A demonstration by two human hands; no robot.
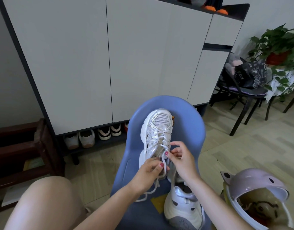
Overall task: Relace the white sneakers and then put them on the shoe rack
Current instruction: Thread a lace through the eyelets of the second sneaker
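Observation:
One white sneaker point(157, 130) lies on the blue chair point(187, 130), toe pointing away from me, its lace crossed through the upper eyelets. My left hand point(150, 171) pinches the white lace point(148, 194) near the shoe's tongue, and loose lace ends trail down over the seat. My right hand point(179, 159) pinches the lace at the right-side eyelets. The second white sneaker point(182, 205) stands on the seat below my right forearm, heel towards me, partly hidden by that arm.
A tall white shoe cabinet point(109, 55) stands behind the chair, with several shoes on its open bottom shelf point(93, 136). A dark wooden stool point(27, 146) is at left. A pink helmet point(255, 193) sits at lower right. A black chair with a bag point(249, 75) and plants are at far right.

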